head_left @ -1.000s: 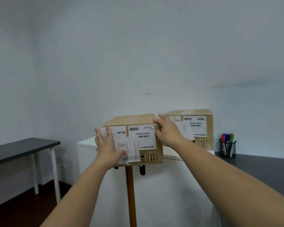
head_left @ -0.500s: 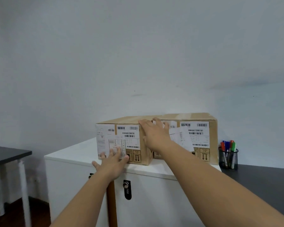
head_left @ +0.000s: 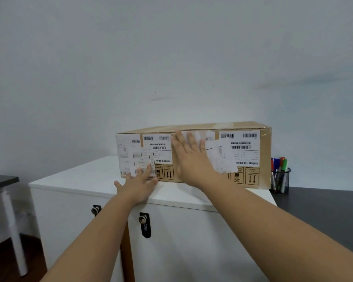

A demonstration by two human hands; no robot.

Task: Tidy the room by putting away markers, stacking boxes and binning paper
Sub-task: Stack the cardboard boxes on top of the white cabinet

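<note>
Scene: While I stand at a white cabinet [head_left: 94,180], two cardboard boxes sit side by side on its top, faces toward me.
Left hand [head_left: 138,185]: fingers straight and spread, flat against the lower front of the left box [head_left: 147,147] – gripping nothing.
Right hand [head_left: 192,159]: also released, palm flat over the seam where the left box meets the right box [head_left: 245,147].
Step in hand: I judge I am squaring the pair so their fronts line up (a push, not a lift).
Doing it well: press evenly with both palms, low on the faces so neither box tips, and stop once the fronts sit flush; stacking one on the other would then need a grip at both ends.
How the boxes look: plain brown card, taped tops, each front covered with white shipping labels, barcodes and printed arrow symbols; one loose label on the right box sits crooked.
Where they are: touching each other, toward the back of the cabinet top near the wall.
Markers [head_left: 279,165]: upright in a black mesh pot [head_left: 281,183] on the dark desk [head_left: 324,210] – just beside the right box.
Paper for the bin: none that I can see.
</note>
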